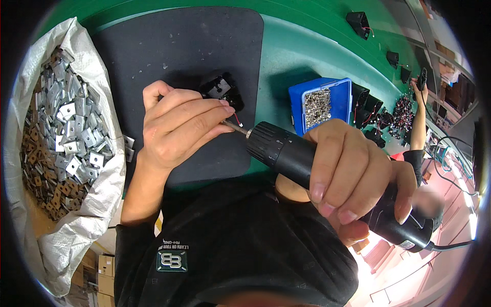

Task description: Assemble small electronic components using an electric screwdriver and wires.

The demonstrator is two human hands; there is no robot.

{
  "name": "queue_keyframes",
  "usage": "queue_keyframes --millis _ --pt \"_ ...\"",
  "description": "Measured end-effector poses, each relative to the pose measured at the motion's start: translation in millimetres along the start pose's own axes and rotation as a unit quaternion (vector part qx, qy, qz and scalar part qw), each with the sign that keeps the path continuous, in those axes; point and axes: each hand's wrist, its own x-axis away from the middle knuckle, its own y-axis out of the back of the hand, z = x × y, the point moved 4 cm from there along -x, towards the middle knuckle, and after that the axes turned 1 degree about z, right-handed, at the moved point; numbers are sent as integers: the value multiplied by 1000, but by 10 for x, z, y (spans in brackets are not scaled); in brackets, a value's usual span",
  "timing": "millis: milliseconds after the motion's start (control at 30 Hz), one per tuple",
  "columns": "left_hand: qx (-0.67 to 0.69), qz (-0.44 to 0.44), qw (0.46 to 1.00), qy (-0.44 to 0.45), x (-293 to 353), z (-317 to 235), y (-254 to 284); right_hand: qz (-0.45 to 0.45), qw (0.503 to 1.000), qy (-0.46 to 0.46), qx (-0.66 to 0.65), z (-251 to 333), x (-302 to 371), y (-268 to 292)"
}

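My right hand (pixel 353 176) is wrapped around a black corded electric screwdriver (pixel 281 153), which points left. Its thin metal bit (pixel 236 127) reaches to the fingertips of my left hand (pixel 181 120). Those fingers are pinched together at the bit's tip; whatever small thing is between them is hidden. Just beyond them, a small black part (pixel 222 89) with a shiny metal plate lies on the dark mat (pixel 179 46). A short thin red-and-white wire (pixel 238 121) shows beside my left fingertips.
On the left stands a white woven sack (pixel 110 94) full of metal clips. A blue bin (pixel 296 105) holds small screws. Black housings (pixel 365 105) and a pile of wired parts (pixel 403 116) lie to the right. Another person's hand (pixel 420 94) holds a dark object at far right.
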Motion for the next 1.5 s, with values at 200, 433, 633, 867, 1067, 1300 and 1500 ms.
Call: queue_keyframes --millis 200,433,633,867,1067,1300,1500 --pt "-91 2 995 36 -13 65 113 22 998 -58 32 17 11 43" --pt "-80 125 977 152 0 114 -46 -45 984 -103 135 -52 124 19" --pt "-90 143 968 185 12 135 -84 -45 980 -117 156 -128 136 -21" --pt "-74 148 973 163 17 117 -138 -27 982 -106 152 -150 153 -11" --pt "-63 142 973 170 23 114 -131 -29 981 -111 156 -141 145 -22" --pt "-56 123 977 166 18 97 -141 -15 981 -100 166 -170 161 -25" --pt "-48 108 979 167 -8 85 -171 -20 987 -52 149 -198 157 -66"
